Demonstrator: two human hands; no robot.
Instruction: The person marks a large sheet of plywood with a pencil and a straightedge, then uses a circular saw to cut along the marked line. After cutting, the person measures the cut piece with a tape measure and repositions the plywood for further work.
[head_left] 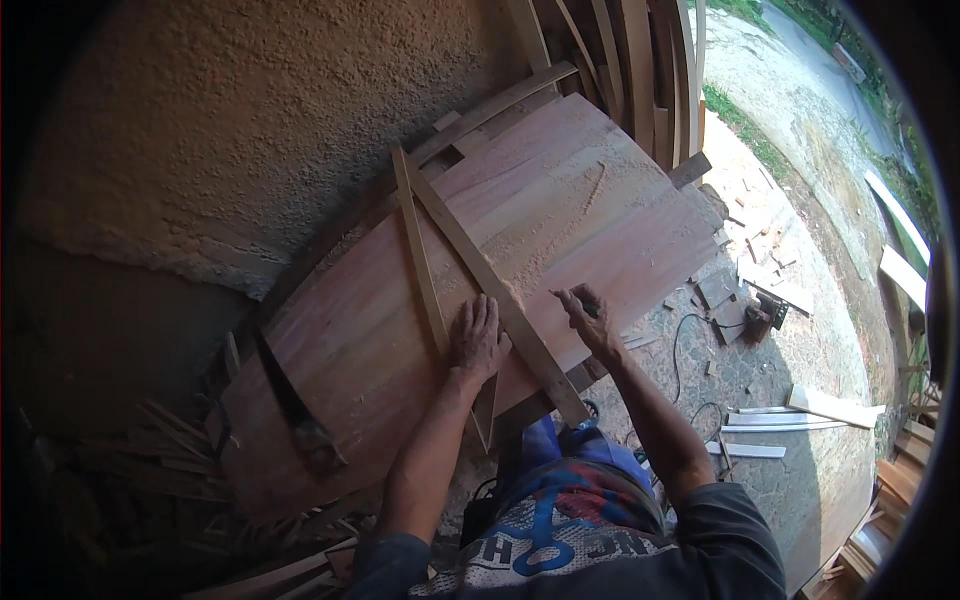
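Note:
A broad panel of joined pinkish and pale planks point(380, 330) lies in front of me, dusted with sawdust. Across it rest two narrow wooden strips, a left strip point(418, 255) and a right strip point(465, 250), meeting at the far end and spreading toward me. My left hand point(477, 338) lies flat over the left strip, fingers stretched forward, thumb side beside the right strip. Just right of the right strip, my right hand point(592, 318) is closed above the panel. A thin tip pokes out from its fingers; what it belongs to is too small to tell.
A handsaw point(288, 395) lies on the panel's left part. To the right, a corded power tool point(768, 312) sits on the ground among offcuts, near white strips point(785, 420). Upright boards point(640, 80) stand at the far end; a rough wall point(250, 120) borders the left.

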